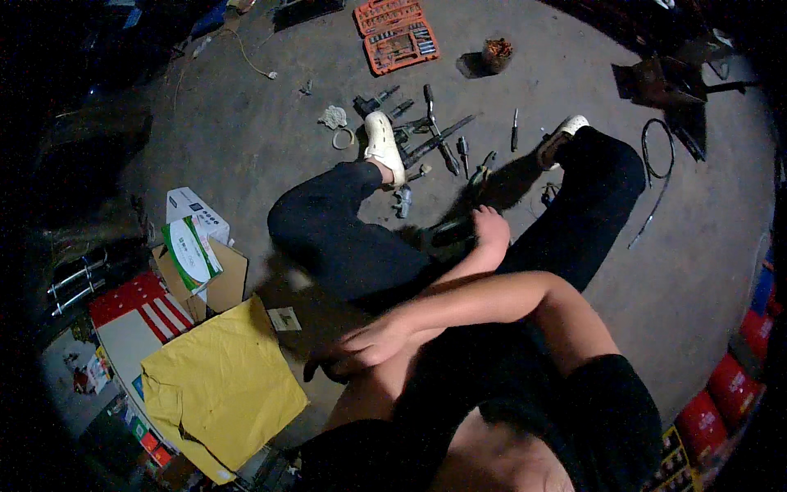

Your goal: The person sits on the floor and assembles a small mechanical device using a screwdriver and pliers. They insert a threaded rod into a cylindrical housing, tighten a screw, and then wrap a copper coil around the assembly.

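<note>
My left hand (491, 229) hangs between my knees, just above the lap. Its fingers are apart and slightly bent, and nothing shows in them. My right forearm crosses over the left one. Near the left elbow, my right hand (373, 343) lies across my left arm (361, 398), its fingers bent round the outer side; the fingertips are in shadow. On the floor between my feet lie several metal tools: a T-shaped bar tool (430, 123), a long dark bar (443, 139), a power tool (373, 102), pliers (484, 168) and a screwdriver (515, 131).
An orange socket case (402, 47) lies open far ahead, beside a jar (497, 56) of brownish bits. A tape roll (343, 138) and whitish rag (333, 117) sit left of my foot. A black hose (658, 168) curls at right. Boxes (197, 246) and a yellow sheet (229, 385) are at left.
</note>
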A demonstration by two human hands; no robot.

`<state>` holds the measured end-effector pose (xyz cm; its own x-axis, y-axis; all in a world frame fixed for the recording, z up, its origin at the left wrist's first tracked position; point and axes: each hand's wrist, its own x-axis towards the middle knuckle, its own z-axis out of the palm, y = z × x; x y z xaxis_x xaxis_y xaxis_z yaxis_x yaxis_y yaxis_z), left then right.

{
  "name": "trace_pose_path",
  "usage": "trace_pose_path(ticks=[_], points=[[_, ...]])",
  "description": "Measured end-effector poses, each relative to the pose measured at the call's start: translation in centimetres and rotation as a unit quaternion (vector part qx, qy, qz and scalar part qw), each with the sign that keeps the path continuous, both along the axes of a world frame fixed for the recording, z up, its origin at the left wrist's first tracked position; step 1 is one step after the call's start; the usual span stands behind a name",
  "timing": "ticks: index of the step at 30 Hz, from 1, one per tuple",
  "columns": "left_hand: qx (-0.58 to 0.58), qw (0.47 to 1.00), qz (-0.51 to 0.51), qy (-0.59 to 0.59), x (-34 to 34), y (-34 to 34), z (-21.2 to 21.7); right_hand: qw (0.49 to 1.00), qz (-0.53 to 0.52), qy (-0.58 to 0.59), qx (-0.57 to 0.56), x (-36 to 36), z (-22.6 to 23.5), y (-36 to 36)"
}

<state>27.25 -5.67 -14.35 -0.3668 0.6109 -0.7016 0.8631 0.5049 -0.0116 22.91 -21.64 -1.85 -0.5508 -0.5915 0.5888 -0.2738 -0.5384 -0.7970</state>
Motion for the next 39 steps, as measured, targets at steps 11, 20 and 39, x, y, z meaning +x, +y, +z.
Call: trace_pose_path(ticks=[11, 20, 39], points=[[-0.016, 0.989, -0.134, 0.068, 3.0, -1.7, -5.0, 0.988, 0.063, -0.107, 0.095, -0.7, 3.6, 9.0], [-0.059, 0.965, -0.235, 0.103, 2.5, -1.6, -5.7, 0.996, -0.037, -0.071, 0.025, 0.5, 2.8, 11.9], [-0.06, 0.978, -0.191, 0.062, 4.0, -0.2, -6.0, 0.995, -0.019, -0.096, -0.025, 1.8, 0.9, 12.2]])
